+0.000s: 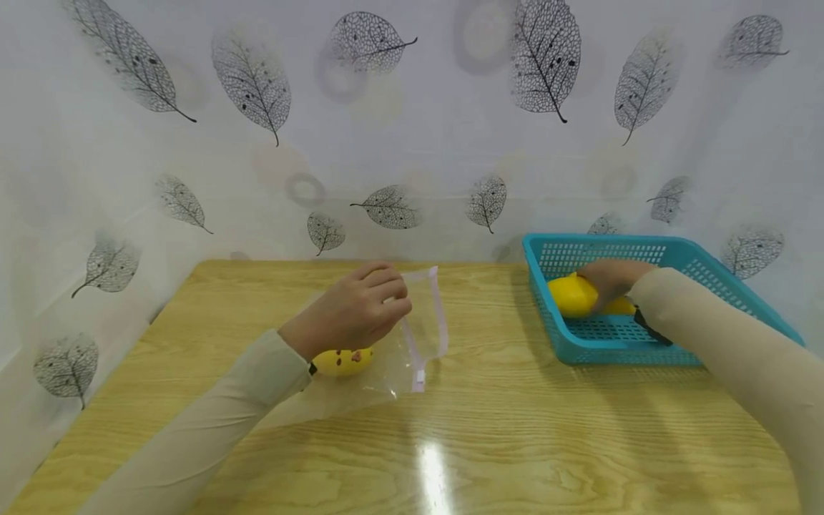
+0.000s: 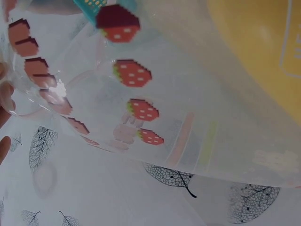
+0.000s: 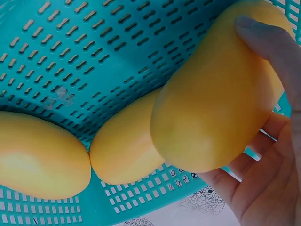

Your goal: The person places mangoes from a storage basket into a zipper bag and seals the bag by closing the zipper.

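My left hand (image 1: 360,307) pinches the upper edge of a clear zip bag (image 1: 393,368), whose mouth with its pink strip gapes to the right. Inside the bag, partly hidden under my wrist, lies a yellow mango (image 1: 341,363). The left wrist view shows strawberries printed on the bag (image 2: 94,141) and the mango (image 2: 263,42) behind its film. In the blue basket (image 1: 566,350), my right hand (image 1: 614,279) grips another mango (image 1: 571,295). Thumb and fingers lie around this mango (image 3: 211,99) in the right wrist view.
Two more mangoes (image 3: 37,157) lie in the basket beside the held one. The basket stands at the right back of the wooden table (image 1: 502,429). A white leaf-patterned cloth (image 1: 438,143) hangs behind the table and along its left side.
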`<state>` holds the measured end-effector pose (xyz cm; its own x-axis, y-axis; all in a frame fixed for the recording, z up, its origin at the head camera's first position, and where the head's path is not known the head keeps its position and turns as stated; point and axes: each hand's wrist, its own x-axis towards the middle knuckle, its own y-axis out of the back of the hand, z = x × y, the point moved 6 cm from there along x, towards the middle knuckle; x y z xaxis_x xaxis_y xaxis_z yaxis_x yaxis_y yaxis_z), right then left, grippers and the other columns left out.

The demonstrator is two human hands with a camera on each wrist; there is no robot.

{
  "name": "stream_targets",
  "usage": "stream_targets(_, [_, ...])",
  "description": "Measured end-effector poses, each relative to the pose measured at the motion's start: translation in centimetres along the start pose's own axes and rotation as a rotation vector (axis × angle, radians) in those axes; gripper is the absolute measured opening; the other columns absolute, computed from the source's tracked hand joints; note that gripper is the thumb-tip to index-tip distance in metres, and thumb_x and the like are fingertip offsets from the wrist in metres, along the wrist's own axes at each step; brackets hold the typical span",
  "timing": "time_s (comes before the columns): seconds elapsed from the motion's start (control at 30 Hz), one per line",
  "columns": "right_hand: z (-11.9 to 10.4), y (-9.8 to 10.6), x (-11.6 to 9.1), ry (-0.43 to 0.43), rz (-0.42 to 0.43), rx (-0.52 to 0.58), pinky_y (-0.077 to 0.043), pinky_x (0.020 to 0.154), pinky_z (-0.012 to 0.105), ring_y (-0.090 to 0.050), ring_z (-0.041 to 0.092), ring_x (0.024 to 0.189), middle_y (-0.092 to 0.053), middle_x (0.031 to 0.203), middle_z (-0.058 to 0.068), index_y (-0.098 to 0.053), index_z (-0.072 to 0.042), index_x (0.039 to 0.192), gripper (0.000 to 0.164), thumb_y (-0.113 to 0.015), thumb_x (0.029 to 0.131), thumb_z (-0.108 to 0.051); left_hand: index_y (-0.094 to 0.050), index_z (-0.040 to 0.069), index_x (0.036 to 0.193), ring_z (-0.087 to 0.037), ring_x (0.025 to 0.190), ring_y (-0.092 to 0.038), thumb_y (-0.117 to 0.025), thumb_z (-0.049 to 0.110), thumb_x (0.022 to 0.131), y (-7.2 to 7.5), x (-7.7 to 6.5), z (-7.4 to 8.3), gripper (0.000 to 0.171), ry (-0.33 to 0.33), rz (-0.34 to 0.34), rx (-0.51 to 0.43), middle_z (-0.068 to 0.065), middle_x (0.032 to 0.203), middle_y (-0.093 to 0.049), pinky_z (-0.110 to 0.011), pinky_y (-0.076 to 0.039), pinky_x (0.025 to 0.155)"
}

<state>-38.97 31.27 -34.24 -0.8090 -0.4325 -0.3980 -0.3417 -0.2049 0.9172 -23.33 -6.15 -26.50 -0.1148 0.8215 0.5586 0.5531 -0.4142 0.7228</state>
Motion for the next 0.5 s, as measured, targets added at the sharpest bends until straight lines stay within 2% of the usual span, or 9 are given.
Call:
stream_targets(0.27, [0.1, 0.5, -0.9, 0.022, 0.064, 0.027, -0.050, 0.081, 0.050, -0.059, 0.025, 0.089, -0.063, 0.103, 0.011, -0.054, 0.006, 0.117, 0.072, -0.083, 0.064, -0.034, -0.061, 0.011, 0.082, -0.019, 0.087, -0.059, -0.068, 0.011, 0.081, 0.0, 0.0, 0.1, 0.007, -0.008, 0.009, -0.003, 0.000, 0.082, -0.062, -0.037, -0.048, 0.096])
stream_targets(0.5, [0.5, 1.0, -1.3, 0.030, 0.102, 0.036, -0.049, 0.084, 0.053, -0.058, 0.029, 0.093, -0.062, 0.108, 0.016, -0.051, 0.009, 0.120, 0.079, -0.083, 0.064, -0.036, -0.061, 0.011, 0.081, -0.019, 0.086, -0.059, -0.067, 0.010, 0.081, 0.1, 0.1, 0.1, 0.006, -0.004, 0.009, -0.008, 0.000, 0.082, -0.062, -0.037, -0.048, 0.096])
